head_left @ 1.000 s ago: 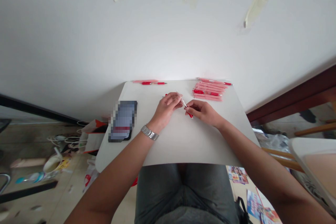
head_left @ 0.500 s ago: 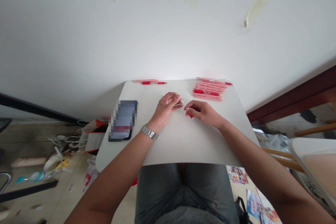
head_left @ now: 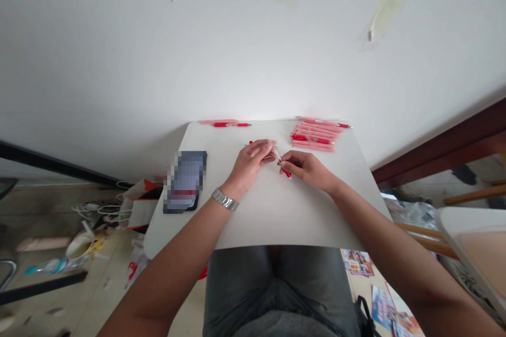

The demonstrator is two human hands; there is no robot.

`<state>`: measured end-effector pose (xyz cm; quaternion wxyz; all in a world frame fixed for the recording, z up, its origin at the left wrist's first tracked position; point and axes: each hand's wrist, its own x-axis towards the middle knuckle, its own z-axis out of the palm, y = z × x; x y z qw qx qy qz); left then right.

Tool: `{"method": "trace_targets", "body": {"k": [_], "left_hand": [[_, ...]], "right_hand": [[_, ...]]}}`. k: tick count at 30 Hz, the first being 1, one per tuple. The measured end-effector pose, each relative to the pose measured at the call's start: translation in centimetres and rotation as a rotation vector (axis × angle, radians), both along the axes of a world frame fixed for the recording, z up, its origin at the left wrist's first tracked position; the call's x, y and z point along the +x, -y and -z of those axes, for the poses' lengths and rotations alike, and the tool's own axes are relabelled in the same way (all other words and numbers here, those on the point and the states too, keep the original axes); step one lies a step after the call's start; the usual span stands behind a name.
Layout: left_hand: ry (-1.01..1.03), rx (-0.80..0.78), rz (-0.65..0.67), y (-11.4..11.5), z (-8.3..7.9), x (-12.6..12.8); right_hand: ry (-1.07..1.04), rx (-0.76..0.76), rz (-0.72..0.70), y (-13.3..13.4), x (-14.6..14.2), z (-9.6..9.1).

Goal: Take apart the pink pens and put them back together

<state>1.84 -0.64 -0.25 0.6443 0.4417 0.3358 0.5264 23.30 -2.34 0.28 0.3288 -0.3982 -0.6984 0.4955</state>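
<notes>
Between my hands is a pen (head_left: 285, 171) with a clear barrel and a red grip, its tip pointing down toward me. My right hand (head_left: 304, 166) pinches it near the red grip. My left hand (head_left: 253, 160) has its thumb and fingertips closed on the clear upper end. A small red part (head_left: 251, 142) shows just behind the left fingers; whether it lies on the table or is held, I cannot tell. Beyond my right hand lies a row of pink pens (head_left: 316, 130) with a red pen (head_left: 312, 139) among them.
The white table (head_left: 276, 216) stands against a wall. On its left lies a phone (head_left: 184, 181) with a blurred screen. Another red pen (head_left: 231, 125) rests along the back left edge beside a pink one. A second white surface (head_left: 470, 221) is at the right.
The clear upper end of the pen now shows above the left fingertips, and a red part has come into sight behind that hand. My right hand has hardly moved.
</notes>
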Motion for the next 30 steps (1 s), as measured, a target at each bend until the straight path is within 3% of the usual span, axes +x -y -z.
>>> {"method": "trace_targets", "body": {"k": [30], "left_hand": [[-0.067, 0.041, -0.014, 0.5, -1.0, 0.0]], "right_hand": [[-0.024, -0.029, -0.029, 0.1, -0.2, 0.1]]}}
